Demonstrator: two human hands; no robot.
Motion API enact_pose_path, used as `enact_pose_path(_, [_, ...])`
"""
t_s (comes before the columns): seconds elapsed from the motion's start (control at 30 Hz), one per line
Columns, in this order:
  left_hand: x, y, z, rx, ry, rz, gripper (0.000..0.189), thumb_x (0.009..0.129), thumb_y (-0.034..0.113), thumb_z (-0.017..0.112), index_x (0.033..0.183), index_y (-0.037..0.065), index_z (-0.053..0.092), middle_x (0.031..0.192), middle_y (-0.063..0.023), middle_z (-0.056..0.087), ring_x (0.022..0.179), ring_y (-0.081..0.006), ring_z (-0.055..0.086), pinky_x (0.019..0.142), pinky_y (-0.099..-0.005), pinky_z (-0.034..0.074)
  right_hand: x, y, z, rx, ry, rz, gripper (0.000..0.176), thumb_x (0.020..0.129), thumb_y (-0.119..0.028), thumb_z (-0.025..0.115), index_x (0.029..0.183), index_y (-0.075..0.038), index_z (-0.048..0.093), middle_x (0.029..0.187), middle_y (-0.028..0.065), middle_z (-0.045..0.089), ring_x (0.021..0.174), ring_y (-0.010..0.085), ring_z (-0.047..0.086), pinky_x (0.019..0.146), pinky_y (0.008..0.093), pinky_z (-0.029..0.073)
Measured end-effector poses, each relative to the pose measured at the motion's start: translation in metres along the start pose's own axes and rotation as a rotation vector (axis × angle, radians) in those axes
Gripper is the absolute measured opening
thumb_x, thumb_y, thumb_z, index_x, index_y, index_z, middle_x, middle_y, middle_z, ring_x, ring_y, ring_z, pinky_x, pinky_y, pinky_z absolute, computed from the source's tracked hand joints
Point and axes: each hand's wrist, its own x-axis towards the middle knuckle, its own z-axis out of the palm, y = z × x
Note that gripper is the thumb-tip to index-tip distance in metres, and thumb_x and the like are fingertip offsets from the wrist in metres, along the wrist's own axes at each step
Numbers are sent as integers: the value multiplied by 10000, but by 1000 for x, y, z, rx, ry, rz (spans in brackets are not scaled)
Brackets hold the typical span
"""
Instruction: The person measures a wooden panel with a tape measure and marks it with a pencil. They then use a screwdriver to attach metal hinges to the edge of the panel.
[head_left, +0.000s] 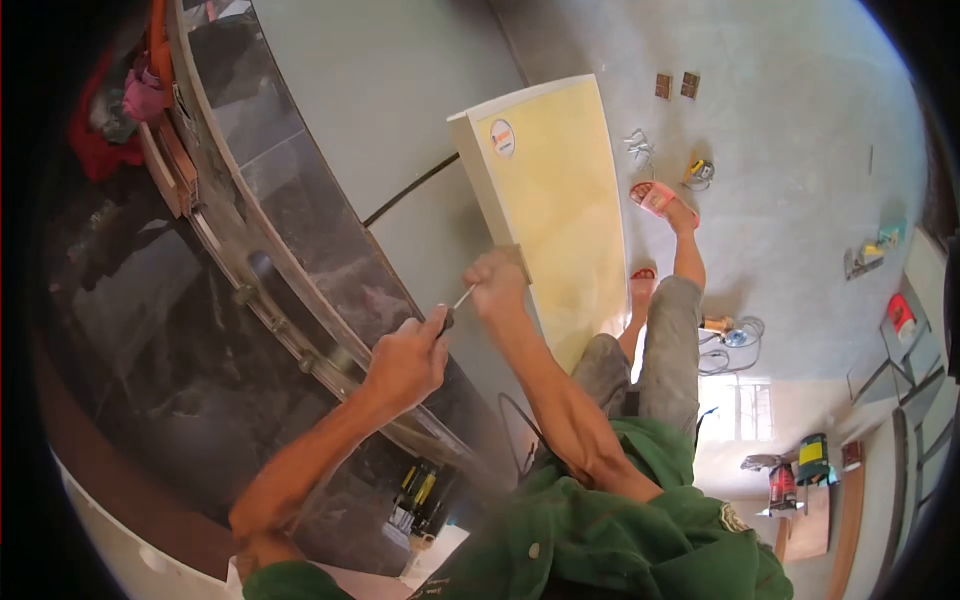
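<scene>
My left hand (405, 365) is closed around the dark handle of a screwdriver (461, 298). The thin metal shaft points up to the right and ends at my right hand (497, 283). That hand's fingers are bunched at the side edge of a pale yellow panel (565, 190), beside a small brownish flat piece (522, 262). The screwdriver's tip is hidden among the fingers. A round sticker (502, 138) marks the panel's far end. The panel leans near my legs, next to grey boards.
A dark stone counter (150, 340) with a curved edge runs along the left. On the floor are two brown flat pieces (663, 86), a tape measure (699, 174), a coiled cable (745, 332) and small tools (863, 262). My sandalled foot (670, 205) stands near them.
</scene>
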Motion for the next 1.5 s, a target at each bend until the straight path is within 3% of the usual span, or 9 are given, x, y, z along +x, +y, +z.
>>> enact_pose_path(0.13, [1,4,-1,365,-97,182,374,909,137,575,1244,-26,542,765,-106,554,554,-144,519,404,-290,414,13,3,-15,56,-21,7,200,920,-105,445,740,-124,359,597,-15,278,504,123,289,468,281,259])
enact_pose_path(0.27, [14,-5,-9,52,19,97,326,936,157,545,1202,-31,549,789,-108,557,565,-151,527,401,-264,409,0,1,10,81,86,-6,191,930,-53,400,753,-113,360,622,-16,312,495,113,303,471,270,280])
enact_pose_path(0.4, [12,24,-19,-1328,122,-915,293,963,176,514,1161,-36,556,813,-110,560,575,-159,535,398,-238,404,6,1,7,75,55,-23,176,936,-39,374,774,-107,363,630,-14,316,491,105,300,478,265,281])
enact_pose_path(0.6, [4,0,-9,-1904,-84,-1148,317,955,196,536,1161,-45,530,796,-108,576,543,-137,525,361,-239,372,12,6,-14,96,39,-15,150,975,-70,374,829,-101,390,649,-4,338,510,112,319,495,273,293])
enact_pose_path(0.7, [9,-12,-12,-1680,-186,-1099,332,951,206,546,1161,-49,518,787,-107,583,526,-127,520,342,-240,356,-4,5,3,136,124,5,144,994,-94,385,852,-98,407,662,0,355,515,117,326,501,275,299])
enact_pose_path(0.9, [-6,6,-2,431,-127,180,506,836,103,587,1311,-51,503,779,-115,542,508,-170,507,460,-337,465,6,8,-7,152,88,46,182,996,-154,405,821,-107,423,636,-7,359,497,117,346,475,273,295])
enact_pose_path(1.13, [1,4,-8,374,-37,216,426,890,129,574,1268,-62,524,794,-108,547,608,-212,572,469,-280,465,14,24,-9,183,36,-84,223,1002,-227,431,808,-117,430,600,-12,344,470,126,323,447,296,265])
enact_pose_path(1.3, [-4,25,-16,-1518,127,-939,338,954,195,537,1203,-32,531,794,-115,581,565,-176,559,407,-249,413,4,22,3,259,114,-41,185,1020,-200,391,858,-119,433,618,-5,361,491,125,347,468,299,277])
enact_pose_path(1.5, [-3,12,-12,-1689,-93,-1101,296,944,204,551,1171,15,544,752,-105,580,530,-147,535,378,-254,374,0,14,3,160,90,-55,186,1016,-205,408,854,-119,436,622,-17,375,497,115,362,469,294,285])
